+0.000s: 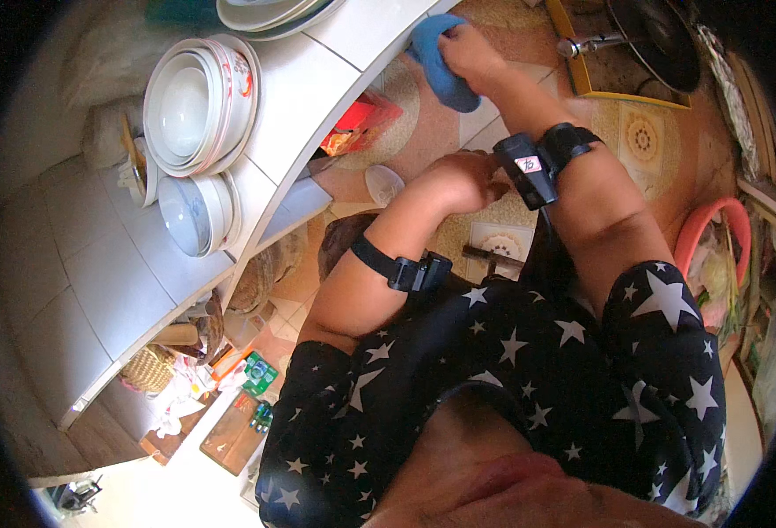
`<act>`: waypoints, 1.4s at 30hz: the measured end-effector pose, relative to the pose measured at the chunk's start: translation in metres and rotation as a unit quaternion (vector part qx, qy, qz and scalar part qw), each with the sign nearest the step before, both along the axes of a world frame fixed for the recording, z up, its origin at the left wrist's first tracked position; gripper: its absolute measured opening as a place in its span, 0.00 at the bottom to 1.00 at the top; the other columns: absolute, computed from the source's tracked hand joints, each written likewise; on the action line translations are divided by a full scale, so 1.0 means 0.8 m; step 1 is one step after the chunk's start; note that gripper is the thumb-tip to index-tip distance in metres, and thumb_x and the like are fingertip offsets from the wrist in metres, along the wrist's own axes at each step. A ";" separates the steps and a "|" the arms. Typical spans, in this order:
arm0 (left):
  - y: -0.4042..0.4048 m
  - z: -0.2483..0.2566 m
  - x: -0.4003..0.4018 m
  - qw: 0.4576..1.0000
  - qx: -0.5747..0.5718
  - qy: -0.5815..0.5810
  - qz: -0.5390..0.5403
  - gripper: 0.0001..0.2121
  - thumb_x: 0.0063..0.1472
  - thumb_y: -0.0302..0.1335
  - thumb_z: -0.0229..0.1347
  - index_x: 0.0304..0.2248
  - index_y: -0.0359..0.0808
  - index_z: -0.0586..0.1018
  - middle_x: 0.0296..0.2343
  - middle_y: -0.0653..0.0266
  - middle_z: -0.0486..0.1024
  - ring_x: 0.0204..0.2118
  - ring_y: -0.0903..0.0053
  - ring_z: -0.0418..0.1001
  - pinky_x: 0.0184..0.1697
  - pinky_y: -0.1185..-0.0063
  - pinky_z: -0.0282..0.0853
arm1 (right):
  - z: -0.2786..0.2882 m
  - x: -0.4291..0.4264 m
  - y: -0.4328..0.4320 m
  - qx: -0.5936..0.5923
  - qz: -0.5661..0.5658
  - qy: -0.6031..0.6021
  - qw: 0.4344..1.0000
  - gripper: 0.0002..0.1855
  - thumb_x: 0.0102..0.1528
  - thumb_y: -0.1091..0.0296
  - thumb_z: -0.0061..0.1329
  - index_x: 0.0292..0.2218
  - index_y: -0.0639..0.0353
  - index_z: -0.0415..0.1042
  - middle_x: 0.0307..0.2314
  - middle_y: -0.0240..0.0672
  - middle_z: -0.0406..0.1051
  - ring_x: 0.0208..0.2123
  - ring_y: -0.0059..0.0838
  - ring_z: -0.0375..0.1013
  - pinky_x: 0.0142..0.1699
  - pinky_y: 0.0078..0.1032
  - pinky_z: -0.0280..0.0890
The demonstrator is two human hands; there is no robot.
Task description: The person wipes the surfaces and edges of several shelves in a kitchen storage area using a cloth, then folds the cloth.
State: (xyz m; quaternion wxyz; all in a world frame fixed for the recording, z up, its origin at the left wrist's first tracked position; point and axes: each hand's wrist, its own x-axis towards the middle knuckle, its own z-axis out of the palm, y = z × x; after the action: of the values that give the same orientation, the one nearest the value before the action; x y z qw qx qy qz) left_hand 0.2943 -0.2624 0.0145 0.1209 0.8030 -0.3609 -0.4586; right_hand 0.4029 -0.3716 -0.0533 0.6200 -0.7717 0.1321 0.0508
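A folded blue cloth [447,72] is gripped in my right hand [470,53], beside the curved edge of the white tiled counter [322,72]. My left hand [470,181] hangs in front of my body, loosely bent, with nothing visible in it; its palm side is partly hidden. On the counter stands a stack of nested white bowls [186,112] with red patterns on the outer ones. Next to it, a smaller stack of bowls [190,214] leans on its side. White plates [262,16] are piled farther along.
Below the counter edge sits a red box [361,125]. A dark pan [658,46] lies by a yellow-edged frame [632,96] on the right. A pink basket handle [724,211] rises at my right. A wooden board [232,432] and a woven basket [147,369] are at lower left.
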 end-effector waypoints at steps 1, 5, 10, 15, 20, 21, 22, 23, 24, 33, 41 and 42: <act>-0.003 0.005 0.003 0.999 0.028 0.022 -0.015 0.19 0.55 0.38 0.51 0.44 0.37 0.72 0.40 0.49 0.73 0.43 0.57 0.70 0.47 0.67 0.66 | 0.006 -0.008 0.006 -0.008 0.019 0.006 1.000 0.16 0.52 0.62 0.43 0.36 0.66 0.74 0.30 0.46 0.74 0.33 0.40 0.74 0.40 0.34 0.66; -0.006 0.026 0.004 0.999 0.029 0.020 -0.031 0.17 0.54 0.37 0.52 0.41 0.38 0.74 0.40 0.51 0.73 0.44 0.59 0.70 0.47 0.68 0.66 | 0.001 -0.016 0.032 -0.066 0.070 0.020 0.995 0.15 0.53 0.66 0.44 0.35 0.70 0.73 0.29 0.48 0.74 0.31 0.35 0.73 0.38 0.30 0.66; 0.017 -0.002 -0.006 0.993 -0.079 0.021 0.083 0.15 0.54 0.35 0.52 0.39 0.38 0.75 0.39 0.51 0.74 0.43 0.59 0.71 0.46 0.69 0.66 | 0.008 -0.018 0.044 -0.088 0.108 0.019 0.990 0.14 0.52 0.67 0.44 0.34 0.70 0.73 0.28 0.50 0.74 0.30 0.35 0.73 0.38 0.31 0.66; 0.011 -0.002 -0.001 0.998 -0.056 -0.006 0.010 0.16 0.53 0.36 0.52 0.39 0.38 0.75 0.37 0.52 0.74 0.40 0.57 0.72 0.44 0.69 0.67 | 0.021 -0.013 0.026 -0.064 0.075 0.047 0.994 0.16 0.51 0.62 0.45 0.35 0.64 0.74 0.32 0.50 0.73 0.36 0.46 0.73 0.43 0.35 0.66; 0.014 -0.013 -0.003 0.997 -0.072 -0.002 0.018 0.23 0.55 0.35 0.52 0.48 0.32 0.68 0.40 0.45 0.72 0.44 0.55 0.69 0.47 0.67 0.65 | 0.023 0.004 -0.010 -0.036 -0.037 -0.001 0.999 0.15 0.51 0.63 0.45 0.34 0.66 0.74 0.30 0.49 0.74 0.33 0.42 0.73 0.40 0.33 0.66; 0.018 -0.017 -0.004 0.995 -0.092 -0.013 0.028 0.24 0.55 0.36 0.52 0.48 0.32 0.68 0.40 0.45 0.71 0.45 0.55 0.69 0.47 0.67 0.65 | 0.027 0.005 -0.018 -0.041 -0.065 -0.019 0.997 0.14 0.52 0.65 0.44 0.34 0.68 0.73 0.28 0.48 0.73 0.31 0.38 0.73 0.38 0.32 0.65; 0.024 -0.018 -0.007 0.993 -0.111 -0.024 0.037 0.24 0.55 0.36 0.52 0.49 0.32 0.67 0.41 0.45 0.71 0.45 0.55 0.68 0.48 0.67 0.64 | 0.029 0.006 -0.025 -0.046 -0.092 -0.036 0.994 0.14 0.53 0.66 0.44 0.34 0.70 0.73 0.27 0.46 0.73 0.29 0.35 0.73 0.35 0.31 0.65; 0.027 -0.019 -0.008 0.990 -0.131 -0.034 0.048 0.25 0.55 0.36 0.52 0.50 0.32 0.67 0.42 0.46 0.71 0.46 0.55 0.68 0.48 0.67 0.64 | 0.027 0.007 -0.036 -0.057 -0.126 -0.060 0.989 0.14 0.53 0.66 0.44 0.33 0.70 0.73 0.27 0.47 0.73 0.29 0.36 0.73 0.36 0.31 0.65; 0.026 -0.017 -0.008 0.991 -0.124 -0.030 0.046 0.25 0.55 0.36 0.52 0.50 0.32 0.67 0.42 0.46 0.71 0.46 0.55 0.68 0.48 0.67 0.64 | 0.023 0.008 -0.048 -0.067 -0.159 -0.085 0.981 0.14 0.53 0.66 0.44 0.33 0.70 0.72 0.27 0.47 0.73 0.29 0.38 0.73 0.36 0.31 0.65; 0.029 -0.020 -0.008 0.989 -0.143 0.011 0.044 0.23 0.57 0.36 0.50 0.50 0.33 0.67 0.45 0.46 0.68 0.48 0.56 0.66 0.51 0.69 0.62 | 0.043 -0.035 0.017 -0.246 -0.047 -0.156 0.955 0.13 0.47 0.66 0.47 0.24 0.70 0.72 0.24 0.57 0.70 0.29 0.55 0.71 0.37 0.43 0.68; 0.016 -0.013 0.001 0.989 -0.115 0.059 0.067 0.19 0.55 0.30 0.50 0.47 0.35 0.69 0.43 0.44 0.69 0.46 0.54 0.67 0.49 0.69 0.63 | 0.075 -0.010 -0.016 -0.300 -0.079 -0.124 0.943 0.11 0.46 0.67 0.45 0.21 0.67 0.73 0.24 0.55 0.71 0.27 0.54 0.72 0.35 0.42 0.69; 0.013 -0.006 0.003 0.988 -0.127 0.054 0.068 0.19 0.54 0.29 0.50 0.47 0.35 0.69 0.42 0.44 0.70 0.46 0.54 0.67 0.49 0.68 0.63 | 0.074 -0.010 -0.018 -0.296 -0.070 -0.134 0.943 0.11 0.46 0.68 0.45 0.21 0.67 0.73 0.24 0.55 0.71 0.26 0.54 0.72 0.35 0.42 0.69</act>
State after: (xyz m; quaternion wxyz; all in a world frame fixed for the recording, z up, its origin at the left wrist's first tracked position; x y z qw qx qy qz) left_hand 0.2968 -0.2522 0.0093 0.2723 0.7777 -0.3539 -0.4426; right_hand 0.3947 -0.3860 0.0062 0.3772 -0.9090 0.1109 -0.1381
